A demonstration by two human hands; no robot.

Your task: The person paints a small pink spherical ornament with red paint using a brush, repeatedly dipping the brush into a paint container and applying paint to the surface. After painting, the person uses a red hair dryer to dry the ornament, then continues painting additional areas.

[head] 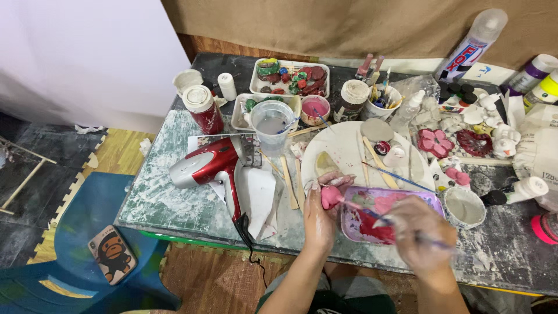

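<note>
My left hand holds a small pink clay piece near the table's front edge. Beside it, my right hand grips a thin blue-handled paintbrush whose tip touches the pink piece. Under both hands lies a purple rectangular tray smeared with red and pink paint. A round white plate with sticks and a brush on it sits just behind the tray.
A red hair dryer lies at left, a clear cup of cloudy water behind it. Paint jars, brush cup, trays of painted pieces, pink flower piece and bottles crowd the back and right. A phone rests on a blue chair.
</note>
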